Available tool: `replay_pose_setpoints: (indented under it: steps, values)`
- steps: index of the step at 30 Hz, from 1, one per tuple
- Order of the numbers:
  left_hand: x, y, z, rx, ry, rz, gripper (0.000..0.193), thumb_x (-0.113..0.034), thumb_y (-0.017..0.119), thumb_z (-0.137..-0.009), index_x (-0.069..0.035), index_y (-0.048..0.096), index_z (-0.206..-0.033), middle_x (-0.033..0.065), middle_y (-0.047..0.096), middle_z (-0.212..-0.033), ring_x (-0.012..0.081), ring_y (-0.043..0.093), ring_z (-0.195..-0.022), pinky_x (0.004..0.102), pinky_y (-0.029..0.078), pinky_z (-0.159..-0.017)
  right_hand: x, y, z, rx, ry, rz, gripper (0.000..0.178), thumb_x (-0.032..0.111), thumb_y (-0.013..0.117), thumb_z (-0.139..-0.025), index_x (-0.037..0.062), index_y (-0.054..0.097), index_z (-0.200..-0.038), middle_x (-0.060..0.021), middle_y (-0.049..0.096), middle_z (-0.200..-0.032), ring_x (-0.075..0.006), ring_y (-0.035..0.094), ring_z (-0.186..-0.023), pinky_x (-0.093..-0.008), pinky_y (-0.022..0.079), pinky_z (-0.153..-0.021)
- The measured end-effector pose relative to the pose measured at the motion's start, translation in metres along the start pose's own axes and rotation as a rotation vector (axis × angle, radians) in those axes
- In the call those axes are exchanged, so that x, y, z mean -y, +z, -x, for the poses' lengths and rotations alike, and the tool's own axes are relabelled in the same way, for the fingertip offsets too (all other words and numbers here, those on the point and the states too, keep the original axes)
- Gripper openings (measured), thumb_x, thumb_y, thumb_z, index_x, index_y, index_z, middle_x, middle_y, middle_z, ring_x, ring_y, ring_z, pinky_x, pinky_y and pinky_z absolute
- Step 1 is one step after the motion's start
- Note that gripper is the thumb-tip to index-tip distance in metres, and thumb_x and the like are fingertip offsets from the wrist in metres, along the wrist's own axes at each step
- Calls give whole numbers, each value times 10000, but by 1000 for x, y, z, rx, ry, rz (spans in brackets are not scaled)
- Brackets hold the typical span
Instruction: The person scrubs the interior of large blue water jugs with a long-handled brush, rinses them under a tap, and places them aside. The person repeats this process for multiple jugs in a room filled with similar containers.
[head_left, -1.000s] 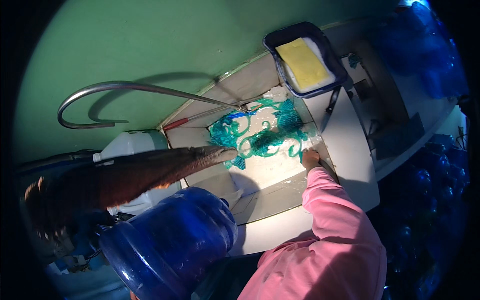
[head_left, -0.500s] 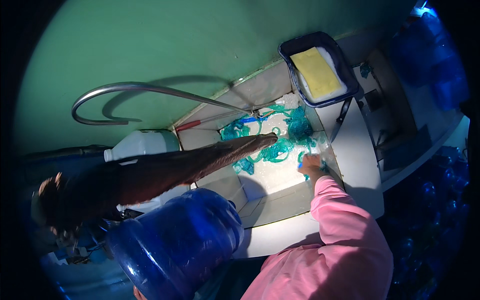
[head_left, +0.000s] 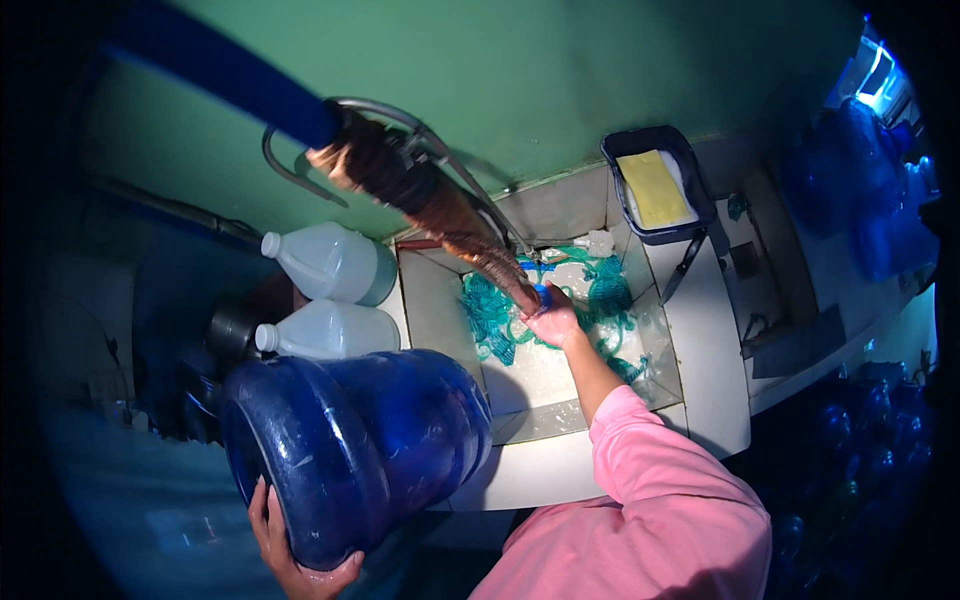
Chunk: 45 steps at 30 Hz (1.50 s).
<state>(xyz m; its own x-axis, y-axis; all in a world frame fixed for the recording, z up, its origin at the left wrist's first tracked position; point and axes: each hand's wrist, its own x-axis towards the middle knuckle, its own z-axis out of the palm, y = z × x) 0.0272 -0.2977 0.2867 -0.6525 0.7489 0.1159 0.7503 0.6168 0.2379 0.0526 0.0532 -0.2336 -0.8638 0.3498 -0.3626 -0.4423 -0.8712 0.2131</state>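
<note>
My left hand [head_left: 290, 550] grips the base of a big blue water jug [head_left: 365, 435], which lies on its side at the near left, its other end toward the tiled sink [head_left: 433, 305]. Inside the sink, my right hand [head_left: 556, 322] is closed around a small blue piece [head_left: 543, 297], too covered to name. The hand is at the lower end of a brown wrapped tube [head_left: 465, 240] that slants down from a blue pole [head_left: 230, 70]. Tangled green plastic netting [head_left: 487, 315] lies in the sink around my right hand.
Two whitish plastic jugs [head_left: 335, 262] stand left of the sink. A dark basin [head_left: 610, 160] with a yellow sponge sits at the back right, a knife [head_left: 684, 268] beside it. A curved metal faucet [head_left: 440, 150] is behind the tube. More blue jugs [head_left: 850, 170] are at the right.
My right hand has moved left and up from the sink's right side to the tube's end. The tube appears steeper. More of my left hand shows at the jug's base.
</note>
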Motion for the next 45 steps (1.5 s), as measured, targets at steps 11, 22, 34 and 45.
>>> replay_pose_setpoints:
  steps: [11, 22, 34, 45]
  values:
    - [1, 0, 14, -82, 216, -90, 909, -378, 866, -629, -48, 530, -1407, 243, 507, -1414, 444, 483, -1286, 541, 354, -1095, -177, -73, 15, -212, 552, 828, 363, 369, 550, -978, 116, 630, -1225, -121, 631, -1167, -242, 674, -842, -466, 566, -676]
    - [9, -36, 30, -141, 440, 79, 880, -271, 859, -608, -4, 539, -1384, 260, 507, -1410, 433, 492, -1284, 527, 355, -1091, -171, -17, 75, 240, 61, 512, 621, 542, 453, -1002, 47, 545, -1366, -144, 588, -1356, -265, 586, -1175, -484, 400, -1056]
    - [67, 62, 43, -231, -90, 763, 1062, -426, 883, -631, 136, 409, -1397, 303, 514, -1321, 374, 546, -1166, 483, 448, -1018, 31, 101, 236, -61, -596, 881, 322, 377, 612, -969, 74, 703, -1026, -5, 688, -872, -102, 626, -719, -271, 514, -657]
    - [-54, 204, -30, 68, 698, 790, 1097, -332, 878, -648, 52, 306, -1502, 245, 346, -1525, 384, 337, -1414, 491, 272, -1163, 179, 223, 578, -654, -1801, 1443, 315, 269, 496, -1029, 56, 699, -1140, -65, 705, -1085, -159, 650, -1007, -325, 485, -882]
